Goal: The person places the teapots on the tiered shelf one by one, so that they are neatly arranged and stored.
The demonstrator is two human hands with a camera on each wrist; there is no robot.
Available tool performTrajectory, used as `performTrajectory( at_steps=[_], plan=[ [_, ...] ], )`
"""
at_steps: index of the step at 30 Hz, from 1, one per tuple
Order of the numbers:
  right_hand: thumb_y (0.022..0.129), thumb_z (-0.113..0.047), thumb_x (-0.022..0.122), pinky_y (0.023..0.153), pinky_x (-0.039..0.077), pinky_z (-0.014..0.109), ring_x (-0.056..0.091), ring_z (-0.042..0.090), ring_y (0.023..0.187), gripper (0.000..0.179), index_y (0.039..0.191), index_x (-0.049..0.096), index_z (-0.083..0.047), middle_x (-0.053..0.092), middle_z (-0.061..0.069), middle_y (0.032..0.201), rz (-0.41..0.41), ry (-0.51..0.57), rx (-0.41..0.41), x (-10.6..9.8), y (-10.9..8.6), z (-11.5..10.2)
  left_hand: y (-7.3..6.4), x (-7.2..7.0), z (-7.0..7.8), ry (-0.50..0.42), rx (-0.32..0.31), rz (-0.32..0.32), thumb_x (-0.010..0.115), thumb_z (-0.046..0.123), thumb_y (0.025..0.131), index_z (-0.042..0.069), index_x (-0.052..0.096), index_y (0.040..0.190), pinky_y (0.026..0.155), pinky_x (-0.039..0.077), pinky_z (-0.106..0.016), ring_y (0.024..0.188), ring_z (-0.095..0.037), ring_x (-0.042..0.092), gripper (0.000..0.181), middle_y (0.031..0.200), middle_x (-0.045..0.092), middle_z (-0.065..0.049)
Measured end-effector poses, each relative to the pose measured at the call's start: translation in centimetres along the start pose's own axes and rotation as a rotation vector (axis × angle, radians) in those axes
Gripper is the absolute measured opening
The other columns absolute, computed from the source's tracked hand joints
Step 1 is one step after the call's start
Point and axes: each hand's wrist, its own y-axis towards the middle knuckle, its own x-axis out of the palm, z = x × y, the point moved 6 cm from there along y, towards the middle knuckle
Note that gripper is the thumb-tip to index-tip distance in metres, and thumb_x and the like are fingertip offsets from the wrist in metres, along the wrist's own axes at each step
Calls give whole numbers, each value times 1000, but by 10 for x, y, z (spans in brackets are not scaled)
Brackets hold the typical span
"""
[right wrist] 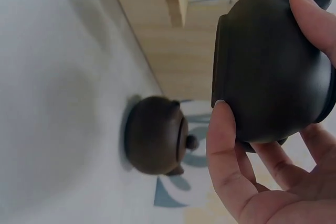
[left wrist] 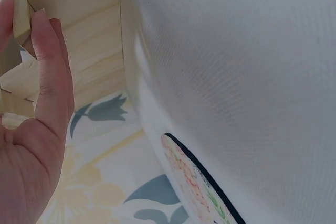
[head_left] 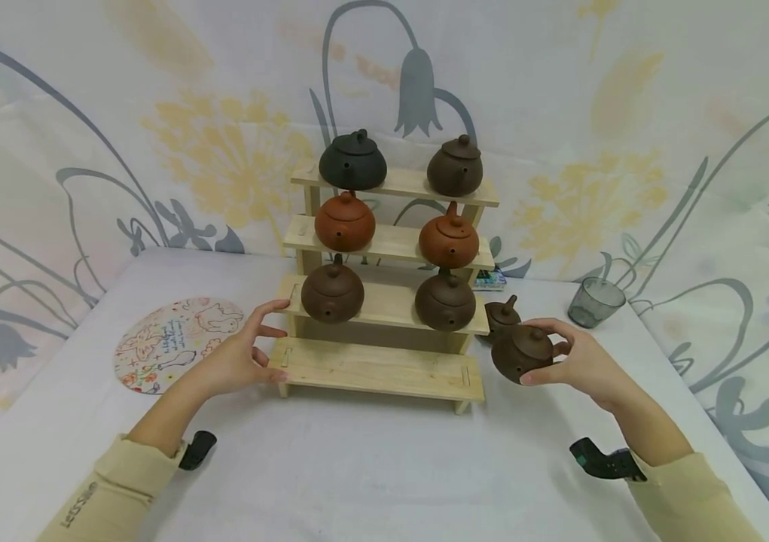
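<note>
In the head view my right hand holds a dark brown teapot off the table, right of a stepped wooden stand. The right wrist view shows thumb and fingers wrapped around this teapot. Behind it, another brown teapot sits on the table. My left hand grips the stand's left end, its fingers on both sides of a board edge. Pairs of teapots stand on the upper three steps: black and brown on top, reddish below, dark brown on the third.
A round mat with drawings lies on the left of the white tablecloth. A clear grey glass stands at the right. Behind the stand's right side is a small colourful item. A flower-patterned cloth hangs behind.
</note>
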Motion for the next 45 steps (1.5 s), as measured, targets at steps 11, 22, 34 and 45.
performTrajectory(
  at_steps=[11,22,34,45],
  plan=[
    [62,-7,85,68,50,38,58,29,81,76,128,49,-8,44,18,115,-130,86,-68,33,0,-24,-2,-2,0,1,13,7,79,1,70,25,14,145,55,45,-35,64,-20,55,102,127,48,-27],
    [62,-7,86,67,50,36,48,30,87,75,127,49,-4,47,17,114,-139,52,-105,50,2,-37,0,-2,-1,1,8,12,80,1,70,25,14,145,56,45,-35,64,-20,54,103,127,48,-27],
    [59,-11,88,69,51,36,47,31,88,71,122,56,-15,48,6,121,-227,86,-225,82,7,-55,0,-2,0,-11,2,6,80,2,70,26,14,145,56,44,-35,64,-20,54,103,128,47,-27],
    [58,-14,89,68,51,36,52,27,87,71,122,59,-17,53,4,115,-264,73,-262,121,22,-75,0,-2,1,-8,5,6,80,1,70,25,15,145,55,44,-34,64,-20,54,102,127,48,-28]
  ],
)
